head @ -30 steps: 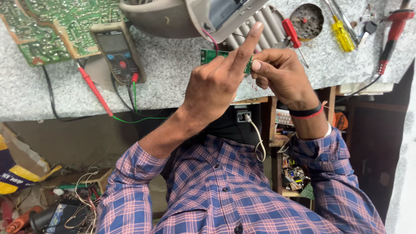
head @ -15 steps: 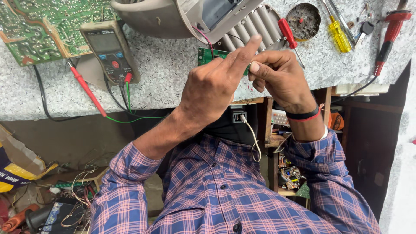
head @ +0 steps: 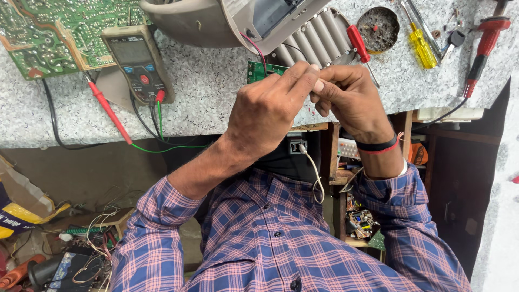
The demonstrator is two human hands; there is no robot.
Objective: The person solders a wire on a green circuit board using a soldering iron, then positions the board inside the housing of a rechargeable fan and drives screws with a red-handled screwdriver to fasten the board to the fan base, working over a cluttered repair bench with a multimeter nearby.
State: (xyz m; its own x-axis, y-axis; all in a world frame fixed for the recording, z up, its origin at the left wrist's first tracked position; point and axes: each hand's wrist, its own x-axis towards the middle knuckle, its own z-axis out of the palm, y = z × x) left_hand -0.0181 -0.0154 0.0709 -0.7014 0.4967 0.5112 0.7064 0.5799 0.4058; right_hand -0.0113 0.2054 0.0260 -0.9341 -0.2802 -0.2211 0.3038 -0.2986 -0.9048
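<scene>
I am pinching the small green board [head: 258,71] at the bench [head: 216,103] edge between my left hand [head: 267,111] and right hand [head: 348,97], fingers closed narrowly, keeping its red wire [head: 255,46] slack.

small board [head: 259,71]: on the desk [head: 216,108], just at 10 o'clock of the hands
multimeter [head: 138,67]: at 9 o'clock of the small board
large board [head: 59,32]: under the multimeter
screwdriver [head: 420,46]: at 2 o'clock of the hands
</scene>
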